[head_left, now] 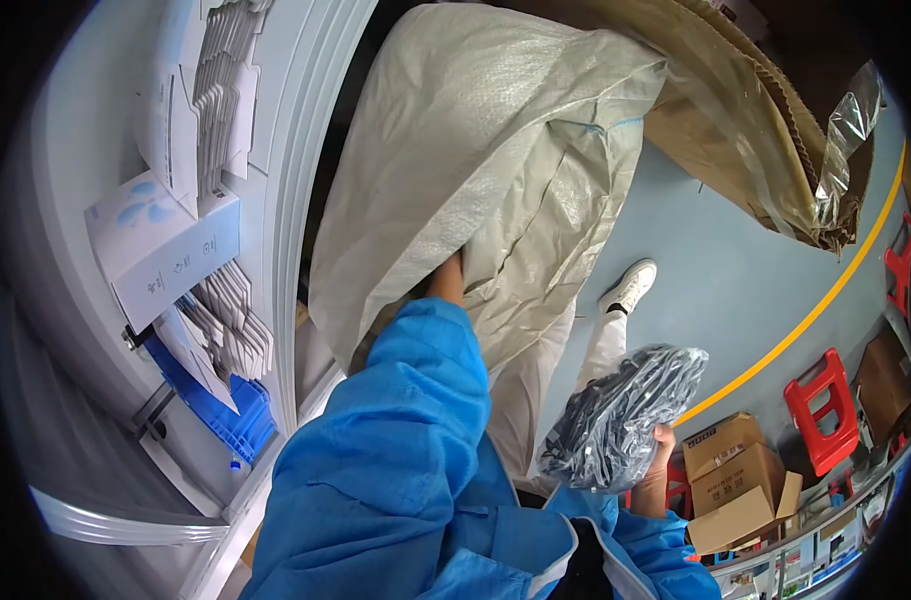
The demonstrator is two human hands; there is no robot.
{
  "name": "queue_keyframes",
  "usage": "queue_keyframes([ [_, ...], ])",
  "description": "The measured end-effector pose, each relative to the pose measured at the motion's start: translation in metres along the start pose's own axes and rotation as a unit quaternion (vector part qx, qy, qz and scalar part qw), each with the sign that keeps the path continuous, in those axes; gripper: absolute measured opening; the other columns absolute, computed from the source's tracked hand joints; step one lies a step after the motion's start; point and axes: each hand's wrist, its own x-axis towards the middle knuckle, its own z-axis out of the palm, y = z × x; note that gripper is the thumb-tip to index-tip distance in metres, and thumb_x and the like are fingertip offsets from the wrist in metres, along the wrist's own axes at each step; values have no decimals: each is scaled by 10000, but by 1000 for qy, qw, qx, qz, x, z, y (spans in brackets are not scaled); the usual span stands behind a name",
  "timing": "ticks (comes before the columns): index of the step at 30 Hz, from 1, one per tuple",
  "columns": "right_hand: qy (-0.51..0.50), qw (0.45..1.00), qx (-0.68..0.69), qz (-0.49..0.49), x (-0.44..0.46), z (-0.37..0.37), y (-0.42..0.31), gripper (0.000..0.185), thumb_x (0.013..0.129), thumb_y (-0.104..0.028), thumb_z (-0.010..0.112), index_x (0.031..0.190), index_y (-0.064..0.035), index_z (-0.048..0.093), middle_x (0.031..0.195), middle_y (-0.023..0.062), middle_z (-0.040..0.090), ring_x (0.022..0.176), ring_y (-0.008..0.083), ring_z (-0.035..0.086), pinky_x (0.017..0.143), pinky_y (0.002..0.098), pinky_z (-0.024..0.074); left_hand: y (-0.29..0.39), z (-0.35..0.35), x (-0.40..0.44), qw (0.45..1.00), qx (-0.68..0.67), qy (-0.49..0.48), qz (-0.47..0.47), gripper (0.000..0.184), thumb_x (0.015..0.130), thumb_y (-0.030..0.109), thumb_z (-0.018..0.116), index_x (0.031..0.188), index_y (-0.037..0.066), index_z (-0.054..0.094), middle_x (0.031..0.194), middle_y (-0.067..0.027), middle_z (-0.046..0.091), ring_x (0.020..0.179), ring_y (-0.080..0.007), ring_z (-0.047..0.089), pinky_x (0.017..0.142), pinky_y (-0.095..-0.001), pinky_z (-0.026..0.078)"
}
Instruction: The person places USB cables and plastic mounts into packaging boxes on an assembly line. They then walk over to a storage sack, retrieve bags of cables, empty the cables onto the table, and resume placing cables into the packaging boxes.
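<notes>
My left hand (449,279) reaches into the opening of a large white woven sack (455,120). Only the wrist shows, and the sack's folds hide the fingers. At the lower right, my right hand (662,446) grips a clear plastic bag (625,415) by its side. Black, strand-like pieces fill this bag, perhaps cables, but their exact kind is unclear. It is held near my legs, apart from the sack.
A white bench on the left carries stacked folded cartons (225,100), a white printed box (165,245) and a blue bin (225,415). A big cardboard box (735,130) stands beyond the sack. Red stools (823,412) and open brown cartons (737,480) are at right.
</notes>
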Motion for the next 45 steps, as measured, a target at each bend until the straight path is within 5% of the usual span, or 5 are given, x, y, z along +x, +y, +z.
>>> queue_keyframes([
  [31,25,999,-45,15,-17,10,-28,572,654,-82,581,1201,57,488,1073,192,619,933,349,617,880,439,501,-38,-13,-14,991,-18,-91,-100,213,762,147,635,960,69,630,851,-55,646,735,-158,611,599,-301,498],
  [34,23,998,-57,13,-19,16,-37,570,661,-73,579,1205,64,478,1075,191,615,939,338,617,875,427,507,1,-21,-95,993,-18,-108,-43,232,754,110,625,979,54,615,854,-62,640,763,-178,611,616,-303,493],
  [36,12,997,-68,21,-17,22,-45,577,673,-57,579,1222,67,455,1084,185,606,951,320,615,862,409,516,44,-26,-174,989,-32,-145,-16,178,729,102,678,886,92,595,783,-34,586,621,-130,544,483,-230,401],
  [43,-39,985,-165,-12,5,75,-46,484,716,-89,598,1164,69,509,1046,193,624,925,303,630,870,399,511,96,-53,-374,938,-75,-207,268,453,738,33,594,1183,-14,527,1238,-155,537,1125,-253,537,931,-336,437],
  [45,-51,981,-185,-21,19,85,-43,473,724,-91,602,1161,66,513,1045,191,624,924,296,631,868,394,513,94,-55,-407,921,-143,-310,190,545,731,25,598,1258,-12,463,1304,-164,476,1182,-273,493,979,-349,401],
])
